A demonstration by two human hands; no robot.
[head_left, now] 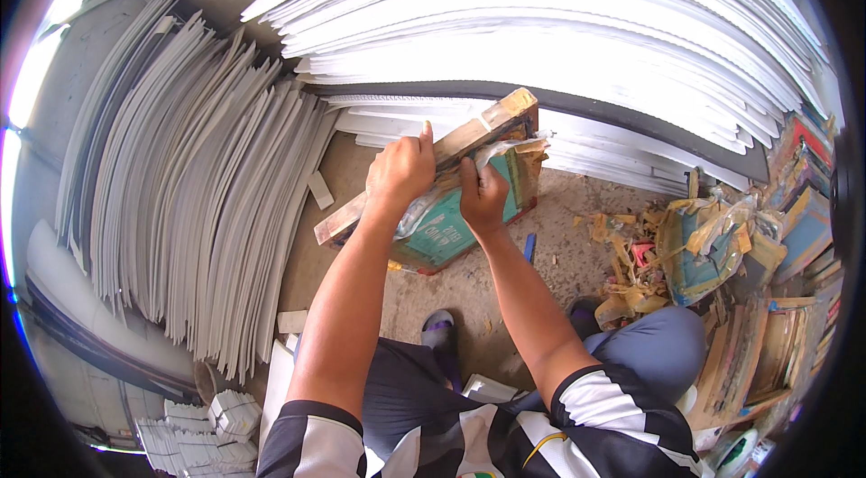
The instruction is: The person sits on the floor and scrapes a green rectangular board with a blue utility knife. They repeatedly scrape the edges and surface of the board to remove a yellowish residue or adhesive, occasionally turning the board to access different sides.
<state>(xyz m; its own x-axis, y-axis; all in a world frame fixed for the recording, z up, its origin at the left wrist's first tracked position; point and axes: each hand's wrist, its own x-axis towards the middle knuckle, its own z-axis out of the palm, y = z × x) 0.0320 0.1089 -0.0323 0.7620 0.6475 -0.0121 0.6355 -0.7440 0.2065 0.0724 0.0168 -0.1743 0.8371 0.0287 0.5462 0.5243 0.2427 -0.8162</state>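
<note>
A wooden screen-printing frame [474, 130] with a teal-green mesh face [448, 230] is held tilted in front of me, above the floor. My left hand [402, 173] is closed around its upper wooden bar, thumb pointing up along it. Just to the right, my right hand [484, 197] is closed, with its thumb raised, on loose crumpled packing tape [511, 148] along the inside of that bar. More clear, wrinkled tape hangs by the mesh between my hands. The fingertips of the right hand are partly hidden.
Tall stacks of white sheets [541, 36] and grey-white sheets [189, 180] stand ahead and left. Torn brown tape scraps [622, 275] lie on the right beside another teal frame [690, 252] and several piled wooden frames [771, 352]. A blue strip [530, 247] lies on the concrete floor.
</note>
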